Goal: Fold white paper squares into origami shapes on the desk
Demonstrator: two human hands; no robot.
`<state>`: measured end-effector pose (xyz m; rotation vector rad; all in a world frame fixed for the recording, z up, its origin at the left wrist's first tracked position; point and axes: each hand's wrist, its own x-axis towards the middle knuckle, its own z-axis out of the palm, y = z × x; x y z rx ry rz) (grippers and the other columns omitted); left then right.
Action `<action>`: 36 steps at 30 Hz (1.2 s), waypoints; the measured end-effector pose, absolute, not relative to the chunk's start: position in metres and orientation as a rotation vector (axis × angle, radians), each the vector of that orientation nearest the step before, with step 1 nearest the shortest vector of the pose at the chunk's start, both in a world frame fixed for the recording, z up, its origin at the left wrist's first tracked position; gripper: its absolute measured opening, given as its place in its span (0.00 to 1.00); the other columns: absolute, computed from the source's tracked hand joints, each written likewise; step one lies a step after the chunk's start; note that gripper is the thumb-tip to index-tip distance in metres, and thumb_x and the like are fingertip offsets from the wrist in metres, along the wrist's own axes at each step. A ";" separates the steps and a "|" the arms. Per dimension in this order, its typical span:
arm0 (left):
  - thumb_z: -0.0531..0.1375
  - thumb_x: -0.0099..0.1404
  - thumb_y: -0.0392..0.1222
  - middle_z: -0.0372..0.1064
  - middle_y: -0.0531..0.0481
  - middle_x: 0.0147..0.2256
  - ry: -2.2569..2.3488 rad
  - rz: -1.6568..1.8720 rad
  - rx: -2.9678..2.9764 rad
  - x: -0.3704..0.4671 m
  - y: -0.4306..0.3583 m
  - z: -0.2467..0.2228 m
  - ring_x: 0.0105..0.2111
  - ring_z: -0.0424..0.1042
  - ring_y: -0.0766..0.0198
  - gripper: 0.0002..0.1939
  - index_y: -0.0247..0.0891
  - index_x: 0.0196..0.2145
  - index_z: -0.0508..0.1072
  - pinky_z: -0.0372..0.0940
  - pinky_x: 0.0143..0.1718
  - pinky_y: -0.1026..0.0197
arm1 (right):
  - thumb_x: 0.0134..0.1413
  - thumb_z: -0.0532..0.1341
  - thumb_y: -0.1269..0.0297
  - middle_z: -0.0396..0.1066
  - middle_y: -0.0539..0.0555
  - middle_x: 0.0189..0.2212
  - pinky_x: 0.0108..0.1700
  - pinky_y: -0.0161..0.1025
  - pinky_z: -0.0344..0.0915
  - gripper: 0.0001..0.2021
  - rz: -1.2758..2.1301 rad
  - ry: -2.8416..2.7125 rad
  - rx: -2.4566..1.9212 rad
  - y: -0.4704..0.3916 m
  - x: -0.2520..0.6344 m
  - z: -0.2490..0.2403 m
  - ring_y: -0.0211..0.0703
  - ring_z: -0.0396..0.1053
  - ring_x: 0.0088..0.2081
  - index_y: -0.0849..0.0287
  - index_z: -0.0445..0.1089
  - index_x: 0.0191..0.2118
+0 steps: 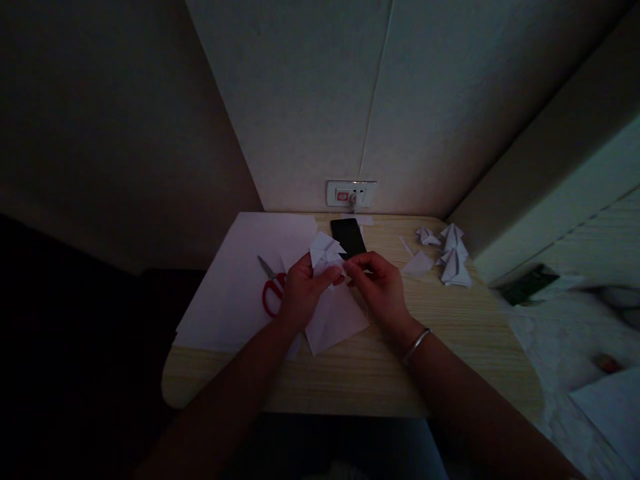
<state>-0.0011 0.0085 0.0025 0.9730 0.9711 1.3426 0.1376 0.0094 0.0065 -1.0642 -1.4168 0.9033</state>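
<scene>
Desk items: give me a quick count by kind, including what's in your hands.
Folded paper pieces: about 4, one in the left hand and right hand, roughly three grouped at the right
Flat paper sheets: at least 2
Small paper scraps: 1
Scissors: 1
Phone: 1
Total: about 9

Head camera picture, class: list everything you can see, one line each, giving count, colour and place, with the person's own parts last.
Folded white paper piece: one, white, held in both hands above the table.
Flat white paper sheets: several, white, left half of the table, under the hands.
Red-handled metal scissors: one, red and grey, on the sheets by the left hand.
Black flat phone: one, black, table's far edge.
Small folded white paper figures: several, white, far right of the table.
White wall socket: one, white, wall behind the table.
Light wooden table: one, pale wood.
Silver bracelet: one, right wrist.
Left hand: gripping the folded piece.
Right hand: pinching the folded piece.
</scene>
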 end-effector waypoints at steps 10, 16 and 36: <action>0.66 0.50 0.39 0.69 0.55 0.25 0.885 1.318 0.835 -0.001 0.009 0.012 0.25 0.66 0.69 0.08 0.37 0.29 0.71 0.62 0.31 0.66 | 0.53 0.62 0.63 0.66 0.52 0.34 0.27 0.33 0.67 0.06 0.723 -1.783 -0.946 0.010 0.148 0.009 0.36 0.69 0.31 0.56 0.70 0.37; 0.66 0.49 0.42 0.70 0.54 0.27 0.945 1.312 0.896 -0.002 0.010 0.008 0.26 0.67 0.68 0.10 0.38 0.30 0.71 0.63 0.32 0.64 | 0.52 0.63 0.59 0.69 0.51 0.30 0.28 0.34 0.66 0.07 0.907 -1.558 -1.021 0.010 0.143 0.008 0.38 0.69 0.31 0.57 0.70 0.29; 0.65 0.50 0.41 0.70 0.55 0.26 1.023 1.418 0.953 0.004 0.008 0.001 0.24 0.65 0.70 0.09 0.36 0.31 0.72 0.61 0.29 0.66 | 0.44 0.67 0.62 0.73 0.49 0.22 0.33 0.37 0.66 0.09 1.320 -1.107 -0.969 0.010 0.129 0.000 0.40 0.72 0.27 0.57 0.66 0.25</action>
